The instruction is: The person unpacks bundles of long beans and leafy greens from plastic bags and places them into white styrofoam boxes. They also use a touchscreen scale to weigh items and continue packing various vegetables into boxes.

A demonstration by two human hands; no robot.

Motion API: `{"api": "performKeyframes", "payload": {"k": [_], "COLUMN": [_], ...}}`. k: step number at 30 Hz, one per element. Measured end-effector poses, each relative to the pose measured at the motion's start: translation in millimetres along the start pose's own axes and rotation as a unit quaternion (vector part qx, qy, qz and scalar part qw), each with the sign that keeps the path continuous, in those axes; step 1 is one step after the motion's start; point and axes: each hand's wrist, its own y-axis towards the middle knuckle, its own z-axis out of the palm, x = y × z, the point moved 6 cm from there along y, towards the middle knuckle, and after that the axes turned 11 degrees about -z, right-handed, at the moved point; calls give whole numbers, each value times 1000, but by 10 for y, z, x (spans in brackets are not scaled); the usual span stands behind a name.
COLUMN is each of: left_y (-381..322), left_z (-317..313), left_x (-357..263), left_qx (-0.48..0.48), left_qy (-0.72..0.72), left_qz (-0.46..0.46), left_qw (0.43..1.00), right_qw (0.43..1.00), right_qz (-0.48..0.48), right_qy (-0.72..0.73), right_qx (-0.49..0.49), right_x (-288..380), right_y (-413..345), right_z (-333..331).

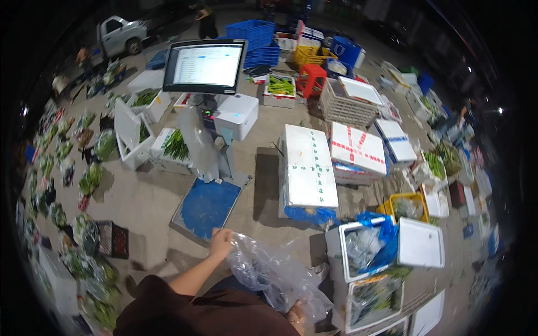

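A clear plastic bag (273, 266) stretches slack between my two hands, low in the view in front of my body. My left hand (220, 243) grips its upper left end, close to the front edge of a blue floor scale (208, 206). At the bag's lower right end, my right hand (297, 313) holds the plastic, and the film partly hides its fingers. Whatever may lie inside the bag cannot be made out; the film looks thin and wrinkled. Over the scale stands a lit monitor (204, 65) bearing writing, with a white printer (238, 115) beside its post.
Closed white foam boxes (310, 164) stand ahead to the right. Nearer, an open foam box (340, 252) holds bagged goods, its lid (421, 242) alongside. Bagged vegetables (90, 178) line the left floor by a dark crate (112, 239). A red stool (312, 80) stands farther back.
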Motion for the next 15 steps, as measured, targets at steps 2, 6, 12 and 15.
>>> {"api": "performKeyframes", "payload": {"k": [2, 6, 12, 15], "left_y": [-197, -838, -856, -399], "left_z": [5, 23, -741, -1111], "left_x": [438, 611, 782, 949], "left_qx": [46, 160, 181, 146], "left_qy": [-230, -637, -678, -714], "left_qz": [-259, -462, -319, -251], "left_qw": [937, 596, 637, 637], "right_qw": [995, 966, 882, 825], "right_qz": [-70, -222, -429, -538], "right_qy": [-69, -134, -176, -147], "right_qx": [-3, 15, 83, 95], "right_x": [240, 916, 1989, 2751], "right_y": [108, 239, 132, 61], "right_z": [-215, -521, -642, -657]}}
